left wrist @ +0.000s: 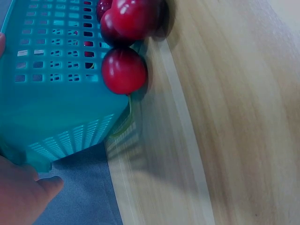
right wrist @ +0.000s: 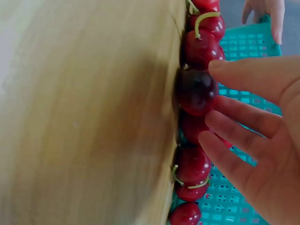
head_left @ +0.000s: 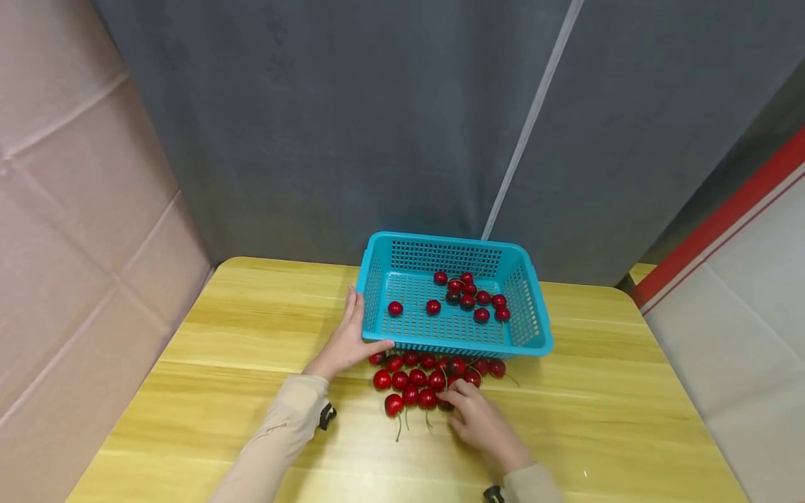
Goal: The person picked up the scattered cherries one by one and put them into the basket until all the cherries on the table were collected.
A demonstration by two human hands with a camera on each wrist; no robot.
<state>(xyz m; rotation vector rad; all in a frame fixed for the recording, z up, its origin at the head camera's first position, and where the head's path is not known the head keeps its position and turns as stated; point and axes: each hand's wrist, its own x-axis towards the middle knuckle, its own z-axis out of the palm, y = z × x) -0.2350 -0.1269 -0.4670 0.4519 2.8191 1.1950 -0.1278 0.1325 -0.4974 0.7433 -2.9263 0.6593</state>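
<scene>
A blue plastic basket [head_left: 453,344] stands on the table with several red cherries [head_left: 467,302] inside. My left hand [head_left: 348,344] rests against its near-left corner, fingers straight along the left side and thumb stretched along the near rim. More red cherries [head_left: 418,377] lie in rows in front of the basket, some with green stems. At the right of the nearest row, my right hand [head_left: 481,424] pinches a dark cherry [right wrist: 197,91] between thumb and index finger. The index fingertip is hidden behind that cherry in the right wrist view.
The wooden table [head_left: 604,419] extends to both sides. A grey curtain [head_left: 339,126] hangs behind the basket. Pinkish panelling [head_left: 82,209] stands at the left, and a white panel with a red edge [head_left: 723,216] at the right.
</scene>
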